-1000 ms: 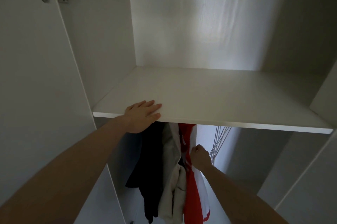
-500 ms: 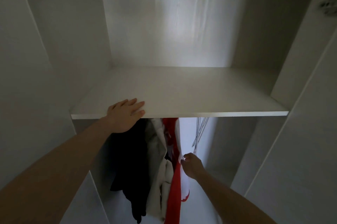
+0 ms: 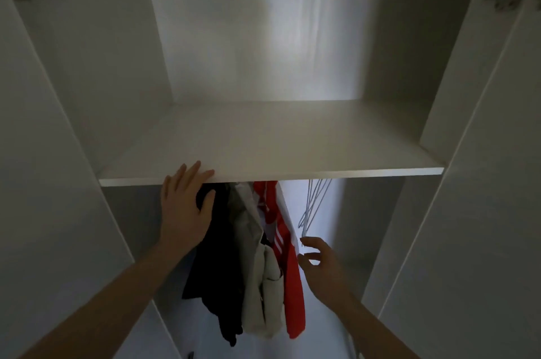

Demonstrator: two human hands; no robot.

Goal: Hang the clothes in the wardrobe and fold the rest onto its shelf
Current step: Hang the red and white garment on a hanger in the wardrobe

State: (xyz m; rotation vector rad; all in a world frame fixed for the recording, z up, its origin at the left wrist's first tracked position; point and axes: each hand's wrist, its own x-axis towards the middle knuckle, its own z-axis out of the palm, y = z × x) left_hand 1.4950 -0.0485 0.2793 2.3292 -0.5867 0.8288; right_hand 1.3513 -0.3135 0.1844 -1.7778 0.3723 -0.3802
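Two bare arms and two bare hands

The left hand (image 3: 184, 209) and the right hand (image 3: 320, 266) wear no gloves, rings or watch. Both arms are bare right down to the picture's bottom edge, and no sleeve shows on them.

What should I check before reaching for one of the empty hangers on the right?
1. Right hand free: ok, fingers spread, holding nothing, just right of the red garment.
2. Left hand steadying: ok, fingers lie flat on the front edge of the shelf.
3. Empty hangers within reach: ok, they hang just above the right hand, apart from the clothes.
4. Hung clothes settled: ok, the black garment, the grey garment and the red garment hang side by side.
5. Rail and hooks seated: cannot tell, hidden behind the shelf.
6. Folded clothes on the shelf: not ok, none there yet.
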